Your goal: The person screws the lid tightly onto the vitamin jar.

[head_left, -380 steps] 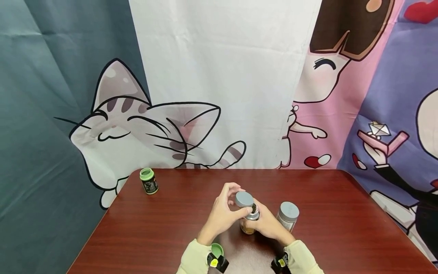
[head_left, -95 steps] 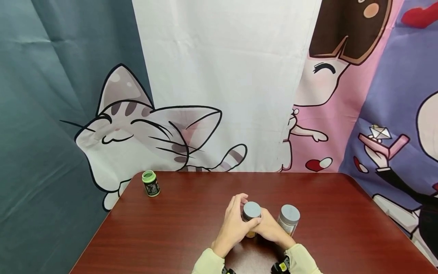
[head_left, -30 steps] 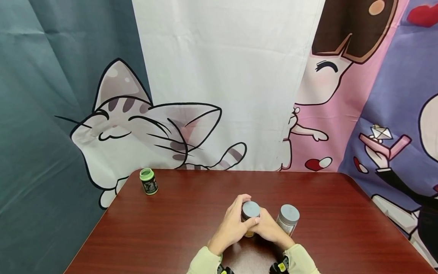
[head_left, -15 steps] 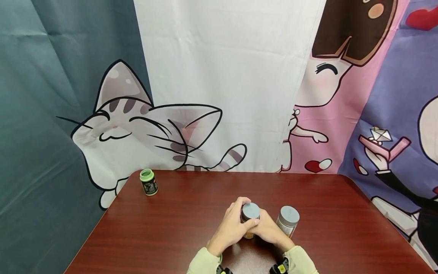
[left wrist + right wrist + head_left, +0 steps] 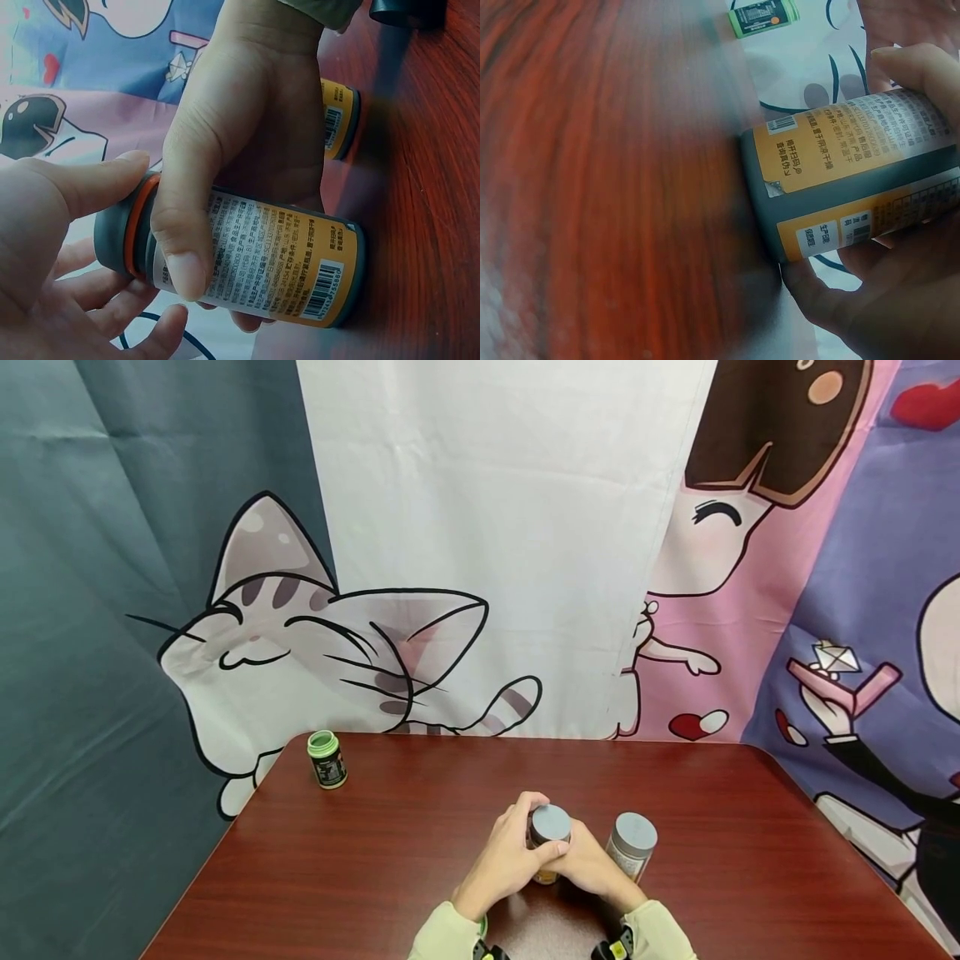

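Observation:
An orange-and-white labelled jar (image 5: 307, 255) with a grey lid (image 5: 551, 823) stands upright between both hands in the head view. My left hand (image 5: 510, 857) holds the lid, its thumb on the near side and fingers around the far side. An orange ring (image 5: 141, 229) shows below the lid in the left wrist view. My right hand (image 5: 591, 862) grips the body of the jar, thumb across the label. In the right wrist view the jar's base is close to the tabletop.
A second grey-lidded jar (image 5: 632, 847) stands just right of my right hand. At the far left corner of the brown table (image 5: 420, 793) is a lidless black jar with a green neck (image 5: 327, 762). A green rim (image 5: 483, 927) peeks out by my left sleeve.
Some 12.7 seconds ago my left hand held the grey lid tilted above the jar's mouth; now the lid sits on the jar. Over the last second both hands stay almost still.

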The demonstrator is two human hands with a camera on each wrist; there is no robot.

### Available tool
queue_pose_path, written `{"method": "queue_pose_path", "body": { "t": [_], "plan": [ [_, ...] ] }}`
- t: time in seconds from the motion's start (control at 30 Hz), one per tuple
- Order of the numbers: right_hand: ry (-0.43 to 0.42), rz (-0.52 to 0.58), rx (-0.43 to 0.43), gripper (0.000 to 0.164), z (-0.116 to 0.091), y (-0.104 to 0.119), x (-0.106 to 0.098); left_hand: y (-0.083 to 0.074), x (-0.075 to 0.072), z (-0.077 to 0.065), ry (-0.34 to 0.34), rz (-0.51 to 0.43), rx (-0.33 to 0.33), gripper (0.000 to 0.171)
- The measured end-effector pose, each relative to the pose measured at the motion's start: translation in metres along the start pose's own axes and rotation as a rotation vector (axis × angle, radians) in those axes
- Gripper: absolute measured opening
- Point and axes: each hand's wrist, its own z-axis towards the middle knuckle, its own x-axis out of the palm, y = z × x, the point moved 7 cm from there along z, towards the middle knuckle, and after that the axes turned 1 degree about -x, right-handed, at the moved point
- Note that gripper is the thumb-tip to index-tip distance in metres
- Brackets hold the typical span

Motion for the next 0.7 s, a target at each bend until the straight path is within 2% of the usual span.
{"method": "queue_pose_path", "body": {
  "t": [0.2, 0.47, 0.7],
  "plan": [
    [0.017, 0.028, 0.027, 0.045, -0.001, 0.015, 0.0, -0.002, -0.001, 0.002, -0.001, 0.006, 0.057, 0.049],
    [0.007, -0.013, 0.017, 0.045, -0.001, 0.012, 0.0, 0.0, -0.001, 0.001, 0.02, -0.075, 0.07, 0.05],
    [0.001, 0.02, -0.023, 0.045, 0.001, -0.022, 0.001, 0.004, 0.0, 0.001, 0.044, -0.062, 0.062, 0.05]
  ]
}}
